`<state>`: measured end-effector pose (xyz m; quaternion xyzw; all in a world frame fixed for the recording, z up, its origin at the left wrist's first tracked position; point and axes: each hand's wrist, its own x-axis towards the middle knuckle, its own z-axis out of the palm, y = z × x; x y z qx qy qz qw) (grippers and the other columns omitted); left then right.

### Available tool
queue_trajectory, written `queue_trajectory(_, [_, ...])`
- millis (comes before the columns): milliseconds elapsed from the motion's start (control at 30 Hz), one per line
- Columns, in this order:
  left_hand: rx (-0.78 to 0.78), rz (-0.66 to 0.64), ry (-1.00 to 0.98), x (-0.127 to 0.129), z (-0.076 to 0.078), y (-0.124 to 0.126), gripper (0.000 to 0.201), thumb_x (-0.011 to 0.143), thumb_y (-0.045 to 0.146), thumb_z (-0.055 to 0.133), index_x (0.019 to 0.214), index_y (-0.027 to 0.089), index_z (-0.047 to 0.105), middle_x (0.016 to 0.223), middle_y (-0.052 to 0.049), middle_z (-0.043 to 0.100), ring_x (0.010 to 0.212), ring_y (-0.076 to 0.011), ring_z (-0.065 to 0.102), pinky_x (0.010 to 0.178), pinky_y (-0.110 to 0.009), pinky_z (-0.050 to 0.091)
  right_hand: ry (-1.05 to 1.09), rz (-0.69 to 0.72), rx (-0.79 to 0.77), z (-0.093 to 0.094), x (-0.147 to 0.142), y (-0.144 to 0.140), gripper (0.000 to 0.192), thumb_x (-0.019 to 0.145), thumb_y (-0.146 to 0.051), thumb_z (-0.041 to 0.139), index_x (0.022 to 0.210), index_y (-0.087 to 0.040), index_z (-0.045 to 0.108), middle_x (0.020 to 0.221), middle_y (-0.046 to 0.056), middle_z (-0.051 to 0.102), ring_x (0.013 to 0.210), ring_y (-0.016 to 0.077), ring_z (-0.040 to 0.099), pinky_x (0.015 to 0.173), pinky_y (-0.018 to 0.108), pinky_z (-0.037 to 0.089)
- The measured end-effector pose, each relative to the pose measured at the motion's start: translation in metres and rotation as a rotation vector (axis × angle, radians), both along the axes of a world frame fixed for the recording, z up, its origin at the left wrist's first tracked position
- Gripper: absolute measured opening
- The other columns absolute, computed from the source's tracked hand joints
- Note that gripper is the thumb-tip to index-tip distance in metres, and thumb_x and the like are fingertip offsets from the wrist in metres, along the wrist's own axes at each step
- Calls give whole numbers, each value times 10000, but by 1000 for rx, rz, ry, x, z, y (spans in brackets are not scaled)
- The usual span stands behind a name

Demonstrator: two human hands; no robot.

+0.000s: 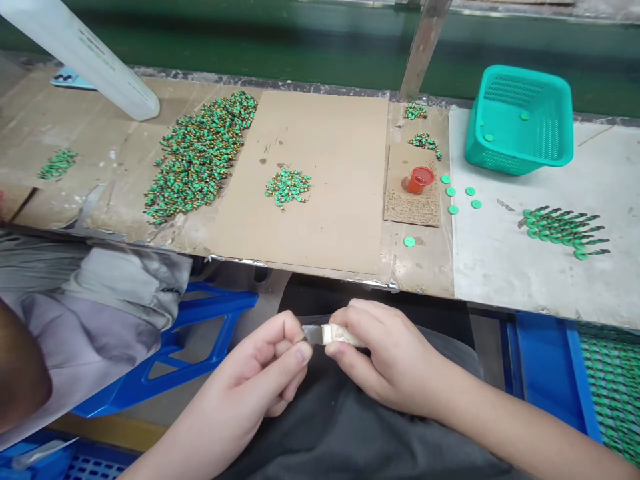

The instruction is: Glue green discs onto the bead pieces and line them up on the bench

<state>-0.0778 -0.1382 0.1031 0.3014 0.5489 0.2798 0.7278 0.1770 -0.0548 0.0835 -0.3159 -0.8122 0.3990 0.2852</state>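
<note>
Above my lap, both hands meet on a small taped blade [314,334], grey and flat at its left end, with a whitish wrapped handle [345,335]. My left hand [270,370] is closed, pinching the grey end between thumb and curled fingers. Fingers and thumb of my right hand [387,357] close around the wrapped part. On the table beyond, a small heap of green-and-gold pieces [289,186] lies on a cardboard sheet [340,200]. Right of it, a red cup [420,179] stands on a smaller cardboard piece [410,213].
A large pile of similar pieces [205,153] lies left of the cardboard. Loose green discs [451,191], a green basket [520,157] and rows of disc-ended pieces [565,227] are at right. A co-worker's sleeve [95,333] shows at left, near a blue stool [200,347].
</note>
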Motion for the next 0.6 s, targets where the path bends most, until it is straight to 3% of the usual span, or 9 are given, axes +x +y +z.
queue_trajectory(133, [-16, -14, 14, 3, 5, 3, 641, 1088, 832, 807, 955, 267, 533, 678, 104, 436, 576, -72, 226, 507, -201, 209, 11, -92, -5, 1, 4, 0, 185, 1268, -322, 632, 1123, -229, 698, 915, 10, 724, 791, 180, 670, 745, 303, 519])
queue_trajectory(300, [-10, 5, -4, 6, 8, 5, 667, 1047, 867, 833, 978, 282, 521, 660, 119, 421, 566, -78, 205, 502, -203, 221, 45, 52, -42, 6, 3, -2, 194, 1262, -362, 660, 1118, -237, 697, 898, -6, 711, 744, 165, 624, 700, 296, 486])
queue_trajectory(600, [12, -8, 40, 3, 5, 2, 618, 1090, 827, 806, 997, 278, 539, 676, 104, 449, 577, -82, 241, 509, -211, 219, 0, 23, 29, 2, 1, -2, 229, 1273, -370, 634, 1113, -221, 701, 909, 14, 724, 765, 185, 642, 719, 317, 488])
